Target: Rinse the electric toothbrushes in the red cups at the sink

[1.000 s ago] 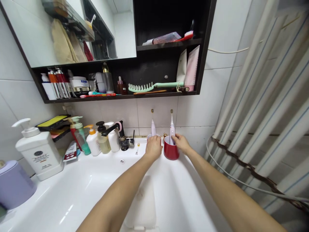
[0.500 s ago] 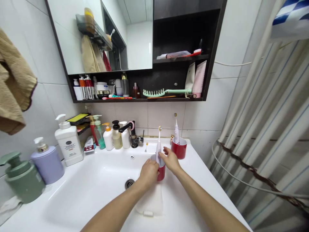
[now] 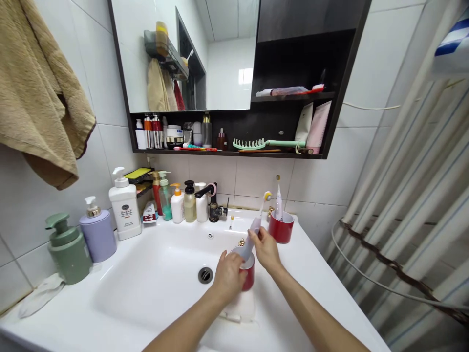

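Brush [image 3: 254, 230], upright half a second ago, now tilts right from front cup [image 3: 249, 279]'s mouth; looks partly drawn out. Right hand [image 3: 266, 250] pinches it above cup; left hand [image 3: 229, 277] clasps cup's left side.

Cup brought forward, toothbrush tilted
We record that the nearer red cup [image 3: 248, 279] has left the back ledge [image 3: 242, 221], where it stood one second ago, and has come toward the person in the left hand [image 3: 229, 277]. The right hand [image 3: 267, 250] has let go of the standing toothbrush [image 3: 279, 208] in the other cup and now grips the held toothbrush [image 3: 255, 224]. We note that the latter, upright half a second ago, leans to the right, its yellowish bristles turned further into sight. We also find the view shifted, more of the tan towel [image 3: 44, 98] and the green dispenser [image 3: 71, 256] having come in at left
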